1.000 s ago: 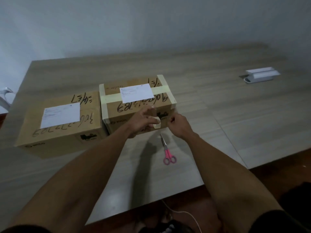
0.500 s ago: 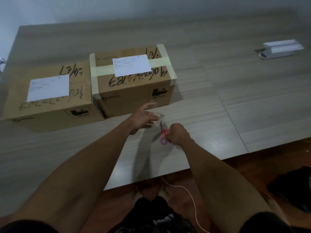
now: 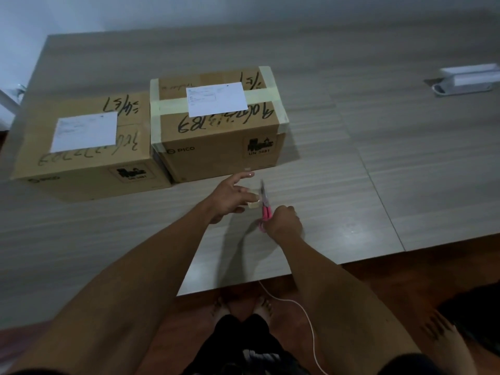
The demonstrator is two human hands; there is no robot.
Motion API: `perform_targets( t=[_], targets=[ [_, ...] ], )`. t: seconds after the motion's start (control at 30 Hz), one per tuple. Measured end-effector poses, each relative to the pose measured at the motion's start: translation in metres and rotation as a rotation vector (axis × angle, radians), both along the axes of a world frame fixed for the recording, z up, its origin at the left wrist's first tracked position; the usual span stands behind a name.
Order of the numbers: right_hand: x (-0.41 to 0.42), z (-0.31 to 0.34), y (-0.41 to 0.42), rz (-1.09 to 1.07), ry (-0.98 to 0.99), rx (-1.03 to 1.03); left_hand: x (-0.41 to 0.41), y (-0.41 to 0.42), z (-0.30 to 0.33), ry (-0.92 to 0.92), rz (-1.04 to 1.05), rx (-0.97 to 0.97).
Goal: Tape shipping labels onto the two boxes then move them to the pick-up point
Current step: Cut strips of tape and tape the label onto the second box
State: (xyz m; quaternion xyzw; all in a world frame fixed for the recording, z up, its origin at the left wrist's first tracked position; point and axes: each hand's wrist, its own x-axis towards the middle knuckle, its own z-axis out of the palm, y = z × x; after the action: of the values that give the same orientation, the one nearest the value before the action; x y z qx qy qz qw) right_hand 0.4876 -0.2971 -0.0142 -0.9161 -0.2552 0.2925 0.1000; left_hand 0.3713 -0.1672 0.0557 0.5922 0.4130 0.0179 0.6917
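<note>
Just before the two boxes [image 3: 219, 131], the left hand [image 3: 230, 197] pinches a tape roll [image 3: 254, 203] while the right hand's [image 3: 282, 223] grip clenches pink scissors [image 3: 265, 204] whose blades touch the roll.

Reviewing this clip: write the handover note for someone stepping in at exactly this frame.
Left hand: holds a small tape roll just above the table.
Right hand: grips the pink scissors, blades pointing up beside the roll.
Left box and right box stand side by side, touching, each with a white label lying on top.
Done: labels placed. No fresh tape over either label is visible; the right box carries pale sealing tape.
Left: cut tape, fix both labels, carry both boxes to the pick-up point.
</note>
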Motion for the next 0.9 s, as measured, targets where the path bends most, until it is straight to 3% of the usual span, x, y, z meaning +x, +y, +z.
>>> perform_targets(
  t=[0.23,0.7,0.9],
  targets=[
    [0.012,0.025,0.007,-0.051,0.049,0.053,-0.008,0.004,0.020,-0.029,-0.012,0.036],
    [0.075,0.181,0.048,0.397,0.285,0.023,-0.035,0.061,0.120,-0.114,0.043,0.249],
    [0.093,0.223,0.067,0.357,0.462,0.151,-0.057,0.088,0.149,-0.124,0.084,0.306]
  ],
)
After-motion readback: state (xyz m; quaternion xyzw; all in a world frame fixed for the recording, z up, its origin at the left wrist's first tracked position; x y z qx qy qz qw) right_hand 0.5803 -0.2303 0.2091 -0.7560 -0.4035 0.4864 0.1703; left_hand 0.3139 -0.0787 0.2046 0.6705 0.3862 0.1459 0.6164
